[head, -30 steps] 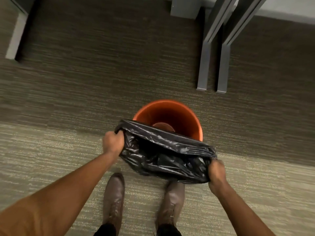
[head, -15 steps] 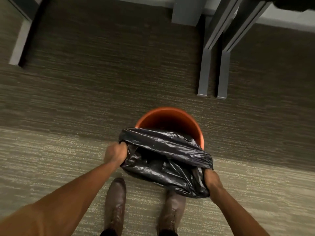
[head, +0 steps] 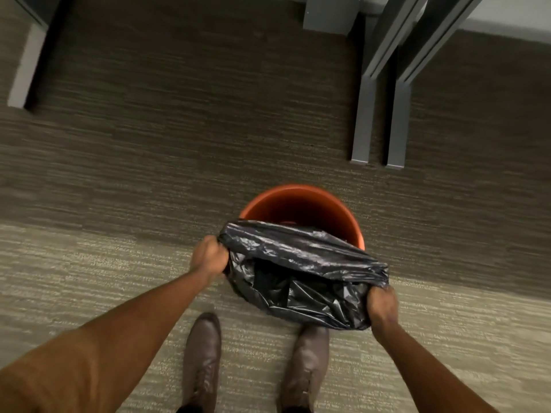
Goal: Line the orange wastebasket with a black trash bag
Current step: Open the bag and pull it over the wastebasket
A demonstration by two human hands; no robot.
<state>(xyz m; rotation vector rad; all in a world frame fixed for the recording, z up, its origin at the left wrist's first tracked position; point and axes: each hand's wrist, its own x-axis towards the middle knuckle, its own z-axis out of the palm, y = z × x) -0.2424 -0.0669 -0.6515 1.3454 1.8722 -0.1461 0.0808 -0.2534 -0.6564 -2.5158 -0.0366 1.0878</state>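
Grip: bag (head: 301, 272) mouth is clenched by left hand (head: 208, 257) and right hand (head: 383, 305) (both fisted).
Bag: held over the near rim of the wastebasket (head: 301, 204).
Wastebasket: stood on carpet (head: 119, 174).

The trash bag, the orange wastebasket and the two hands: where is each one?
black trash bag (head: 301, 257), head view, crinkled top fold.
orange wastebasket (head: 298, 204), head view, far inner wall.
left hand (head: 208, 257), head view, knuckles.
right hand (head: 383, 305), head view, back.

Person standing on carpet (head: 119, 263), holding a black trash bag (head: 301, 275) over an orange wastebasket (head: 298, 204).
Left hand (head: 208, 257) and right hand (head: 383, 305) are gripping the bag's mouth, covering the near rim; 2 brown shoes (head: 202, 359) are showing below.
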